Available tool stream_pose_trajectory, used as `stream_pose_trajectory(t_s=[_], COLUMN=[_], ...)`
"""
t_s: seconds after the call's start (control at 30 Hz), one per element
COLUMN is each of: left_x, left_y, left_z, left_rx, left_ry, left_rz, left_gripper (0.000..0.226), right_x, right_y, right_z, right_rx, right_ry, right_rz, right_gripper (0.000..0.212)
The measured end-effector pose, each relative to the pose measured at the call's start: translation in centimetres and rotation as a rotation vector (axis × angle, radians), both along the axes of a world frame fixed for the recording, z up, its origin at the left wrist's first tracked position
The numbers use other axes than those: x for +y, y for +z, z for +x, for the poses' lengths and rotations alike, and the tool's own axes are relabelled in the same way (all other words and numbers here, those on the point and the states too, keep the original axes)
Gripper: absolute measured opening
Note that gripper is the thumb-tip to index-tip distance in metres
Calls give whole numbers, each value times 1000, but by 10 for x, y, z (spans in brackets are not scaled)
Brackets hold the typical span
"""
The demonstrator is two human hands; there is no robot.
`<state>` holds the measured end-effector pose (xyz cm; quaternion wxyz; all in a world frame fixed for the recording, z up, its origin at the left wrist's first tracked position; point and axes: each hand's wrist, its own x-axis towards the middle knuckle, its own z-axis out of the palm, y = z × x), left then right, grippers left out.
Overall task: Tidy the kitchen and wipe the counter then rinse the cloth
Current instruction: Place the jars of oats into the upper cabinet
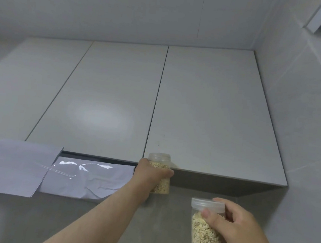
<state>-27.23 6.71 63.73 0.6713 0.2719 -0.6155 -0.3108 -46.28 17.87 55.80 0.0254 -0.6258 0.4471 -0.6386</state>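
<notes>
Oat jars, two of them, are the items in hand. Both are held up off the worktop, which is out of view, as is the cloth.

Far left, paper sheets (12, 166) hang below the cabinet line, with a glossy sheet (87, 177) just beside them.

Next comes my left grip (150, 172), clamped round the first oat jar (162, 186). The thumb lies across the front and the fingers wrap behind. This jar is upright and raised to the lower edge of the right cabinet door (215, 115), near the seam with the middle cabinet door (103, 100). I cannot tell whether the jar touches the door edge, nor whether its lid is fitted.

Both doors appear closed. No handle shows on either.

Lower right, my right grip (230, 224) is clamped on the second oat jar (205, 241), thumb on the front just under the clear lid. The jar is upright and well below the cabinet.

Step in hand, by my judgement: tidying, namely stowing the jars in the wall cabinet. Wiping and rinsing are not yet begun.

Next move calls for:
1. Opening a door from its lower edge, since no handle shows.
2. Freeing fingers for that pull, as both grips are occupied.
3. Keeping both jars upright throughout.
</notes>
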Motion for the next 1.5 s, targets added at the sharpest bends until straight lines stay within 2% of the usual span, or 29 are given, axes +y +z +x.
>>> stream_pose_trajectory(t_s=[0.1,0.17,0.4,0.63,0.83,1.03,1.17,1.3,1.4,1.5], left_x=[3,6,15,10,9,34,56,69,78,90], left_y=[1,4,15,17,9,7,7,4,3,1], left_z=[-1,1,4,11,12,30,46,59,63,66], left_rx=[57,118,224,426,469,303,105,-10,-60,-95], left_ry=[-64,-121,-216,-324,-416,-399,-319,-266,-261,-287], left_rz=[-8,-7,-41,4,-21,-150,-205,-259,-308,-363], left_gripper=[49,50,35,38,42,54,58,70,71,74], right_x=[-1,2,7,4,-2,4,15,33,46,59], right_y=[2,4,8,14,17,20,28,36,42,48], right_z=[1,5,7,13,16,20,28,39,46,49], right_rx=[-14,-19,-32,-36,-55,-58,-41,-15,11,55], right_ry=[28,67,131,124,118,106,113,128,129,111], right_rz=[-28,-49,-91,-103,-118,-128,-139,-195,-218,-228], right_gripper=[35,24,18,14,17,18,35,25,48,47])
